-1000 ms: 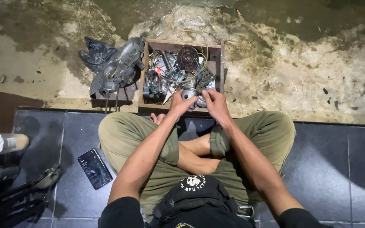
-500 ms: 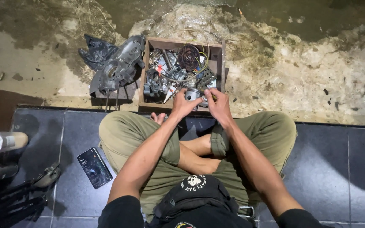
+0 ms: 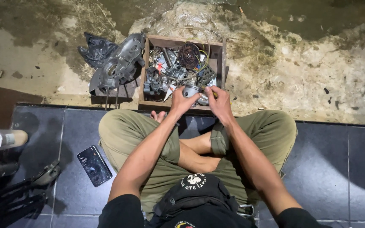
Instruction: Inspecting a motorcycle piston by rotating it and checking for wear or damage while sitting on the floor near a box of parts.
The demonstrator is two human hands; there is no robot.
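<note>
While sitting cross-legged on dark tiles, left hand point(image 3: 181, 100) gripping a small metal cylinder point(image 3: 190, 90), right hand point(image 3: 217, 101) pinching it at 3 o'clock, wooden parts box point(image 3: 217, 59) at 12, phone point(image 3: 94, 165) at 8
</note>
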